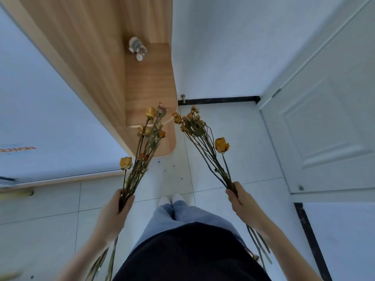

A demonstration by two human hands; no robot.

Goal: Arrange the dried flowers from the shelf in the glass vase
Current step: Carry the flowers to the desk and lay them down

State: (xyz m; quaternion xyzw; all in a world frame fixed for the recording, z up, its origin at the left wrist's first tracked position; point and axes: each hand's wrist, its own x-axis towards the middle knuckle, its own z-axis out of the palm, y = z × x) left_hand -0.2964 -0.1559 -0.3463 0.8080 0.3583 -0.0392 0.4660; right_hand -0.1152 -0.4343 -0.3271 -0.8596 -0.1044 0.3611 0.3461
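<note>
My left hand (116,208) is closed around a bunch of dried yellow and orange flowers (145,142) whose heads reach up in front of the rounded wooden shelf (150,84). My right hand (241,201) grips a second bunch of dried flowers (199,128), its heads fanning up and left over the floor. Both bunches' stem ends stick out below my wrists. A small glass object (138,48) stands at the back of the shelf; whether it is the vase I cannot tell.
The wooden shelf unit runs along the left, with a pale surface (40,118) beside it. A white door (324,128) stands at the right, a white wall behind. My legs and feet (171,199) are on the white tiled floor (213,189).
</note>
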